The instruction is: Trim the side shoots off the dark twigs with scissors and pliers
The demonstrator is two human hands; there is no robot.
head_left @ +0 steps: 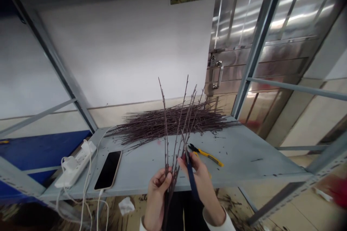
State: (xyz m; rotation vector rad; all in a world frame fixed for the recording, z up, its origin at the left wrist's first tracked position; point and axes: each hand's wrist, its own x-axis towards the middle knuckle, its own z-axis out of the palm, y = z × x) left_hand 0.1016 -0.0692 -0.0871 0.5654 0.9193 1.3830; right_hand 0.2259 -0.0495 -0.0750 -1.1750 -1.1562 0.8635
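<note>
Hold likely light, brittle twigs (175, 178) low, at lower centre, with left fingers (166, 180) clamped there and right fingers (196, 160) closed round blue-handled tool (192, 181).

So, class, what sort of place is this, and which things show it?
Probably a small workshop or storeroom: a grey shelf serves as a work surface, bearing a heap of thin twigs and yellow-handled pliers.

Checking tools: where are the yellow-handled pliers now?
In the head view, the yellow-handled pliers lie on the grey shelf right of centre, just past the right hand, nearer than the twig pile.
</note>
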